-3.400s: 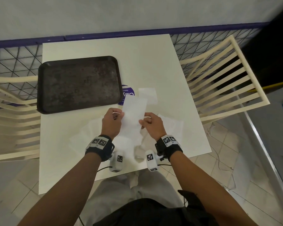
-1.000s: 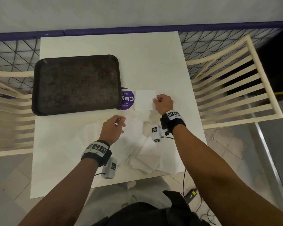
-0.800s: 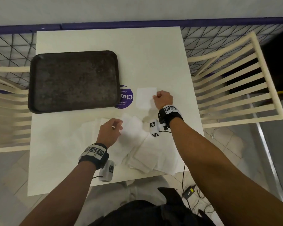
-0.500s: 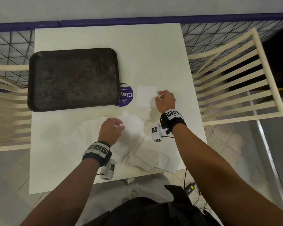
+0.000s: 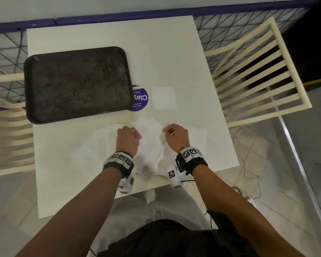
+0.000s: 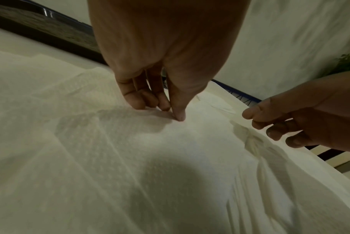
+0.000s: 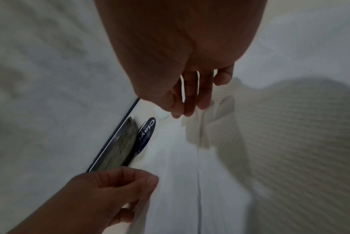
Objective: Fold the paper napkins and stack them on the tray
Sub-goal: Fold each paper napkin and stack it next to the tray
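A pile of unfolded white paper napkins (image 5: 150,145) lies at the table's near edge. My left hand (image 5: 137,136) pinches the top napkin (image 6: 190,142) between thumb and fingers, as the left wrist view shows (image 6: 172,112). My right hand (image 5: 165,130) is just to the right and pinches a crumpled napkin corner (image 7: 200,131) at its fingertips (image 7: 182,114). One folded napkin square (image 5: 163,98) lies flat on the table beyond the hands. The dark tray (image 5: 76,82) sits at the left with nothing on it.
A round purple sticker (image 5: 140,99) lies between the tray and the folded square. Cream slatted chairs (image 5: 258,75) stand to the right and left of the white table (image 5: 156,52). A wire fence and a wall lie behind it.
My right hand has let go of the folded square and drawn back to the pile, where it now pinches a napkin. My left hand has stayed on the pile.
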Available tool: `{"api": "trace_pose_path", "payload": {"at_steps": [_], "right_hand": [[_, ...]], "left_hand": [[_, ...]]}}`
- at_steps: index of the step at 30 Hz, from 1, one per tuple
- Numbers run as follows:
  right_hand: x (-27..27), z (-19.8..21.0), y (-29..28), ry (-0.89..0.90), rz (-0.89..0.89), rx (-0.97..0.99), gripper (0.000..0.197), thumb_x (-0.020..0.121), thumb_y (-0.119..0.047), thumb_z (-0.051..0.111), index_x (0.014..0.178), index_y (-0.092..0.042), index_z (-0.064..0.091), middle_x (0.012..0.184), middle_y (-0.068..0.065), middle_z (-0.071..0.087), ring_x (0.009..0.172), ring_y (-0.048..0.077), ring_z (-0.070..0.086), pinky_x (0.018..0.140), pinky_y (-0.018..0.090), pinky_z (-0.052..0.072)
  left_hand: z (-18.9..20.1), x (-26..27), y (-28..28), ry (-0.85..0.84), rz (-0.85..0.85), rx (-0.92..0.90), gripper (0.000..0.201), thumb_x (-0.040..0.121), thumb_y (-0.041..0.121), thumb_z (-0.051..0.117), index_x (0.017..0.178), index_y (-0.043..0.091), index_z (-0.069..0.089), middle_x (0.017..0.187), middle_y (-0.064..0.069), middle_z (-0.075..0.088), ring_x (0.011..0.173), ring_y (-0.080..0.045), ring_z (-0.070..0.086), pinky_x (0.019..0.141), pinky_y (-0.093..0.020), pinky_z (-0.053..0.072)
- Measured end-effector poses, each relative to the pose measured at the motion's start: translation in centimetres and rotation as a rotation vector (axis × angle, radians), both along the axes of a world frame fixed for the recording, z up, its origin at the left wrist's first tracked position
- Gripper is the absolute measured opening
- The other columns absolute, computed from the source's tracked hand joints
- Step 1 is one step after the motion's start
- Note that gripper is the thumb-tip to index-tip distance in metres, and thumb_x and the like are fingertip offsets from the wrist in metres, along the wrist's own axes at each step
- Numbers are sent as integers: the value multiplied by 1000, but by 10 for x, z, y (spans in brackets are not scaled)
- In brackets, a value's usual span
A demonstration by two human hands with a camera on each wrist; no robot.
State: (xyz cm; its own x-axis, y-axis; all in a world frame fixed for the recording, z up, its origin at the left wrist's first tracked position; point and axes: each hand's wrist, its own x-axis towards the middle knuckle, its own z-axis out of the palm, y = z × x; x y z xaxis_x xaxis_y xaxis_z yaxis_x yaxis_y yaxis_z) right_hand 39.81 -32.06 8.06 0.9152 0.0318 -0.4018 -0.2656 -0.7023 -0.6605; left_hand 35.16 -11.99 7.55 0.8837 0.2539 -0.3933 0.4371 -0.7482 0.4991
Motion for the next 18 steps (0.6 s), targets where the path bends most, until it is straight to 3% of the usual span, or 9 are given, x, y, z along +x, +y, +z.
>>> {"api": "trace_pose_path", "payload": {"at_steps": [3,6,9,11,14,18], "right_hand": [[-13,-1,-1,11,-20,6,23,90,-11,59,85,-30,71,92,-9,72,83,9,64,87,24,52],[-22,-1,-3,28,-42,-22,23,90,-11,57,88,-29,72,96,-7,73,88,12,66,91,29,54],[-28,0,-2,98,-49,-90,19,90,-18,60,107,-21,69,102,-3,72,99,19,66,96,36,53],[-31,-1,-1,146,-69,-133,29,90,-26,65,118,-18,64,107,0,71,103,21,66,97,37,53],[-33,-5,3,162,-108,-134,32,90,-29,68,120,-19,61,111,3,71,107,23,65,97,38,53],[-32,-2,6,160,-103,-131,24,90,-26,65,114,-20,65,108,2,72,104,22,66,95,36,54]], "left_hand": [[5,-1,-1,-4,-79,64,13,101,19,61,100,10,70,107,-11,67,101,-31,57,94,-43,47],[6,-3,-3,-38,-48,30,17,101,22,63,109,7,66,109,-10,68,102,-30,57,96,-43,47],[7,-3,-3,15,8,-45,37,95,26,72,123,6,59,111,-7,67,113,-29,54,100,-43,46],[6,-3,-3,52,-4,-41,33,93,23,75,118,7,63,111,-8,68,110,-30,58,99,-43,48],[5,-4,-2,35,51,-70,13,90,17,73,102,15,68,108,-14,70,98,-33,65,89,-45,55],[9,-5,-2,37,-11,-86,5,94,8,69,96,12,70,99,-5,70,102,-29,61,96,-42,48]]}}
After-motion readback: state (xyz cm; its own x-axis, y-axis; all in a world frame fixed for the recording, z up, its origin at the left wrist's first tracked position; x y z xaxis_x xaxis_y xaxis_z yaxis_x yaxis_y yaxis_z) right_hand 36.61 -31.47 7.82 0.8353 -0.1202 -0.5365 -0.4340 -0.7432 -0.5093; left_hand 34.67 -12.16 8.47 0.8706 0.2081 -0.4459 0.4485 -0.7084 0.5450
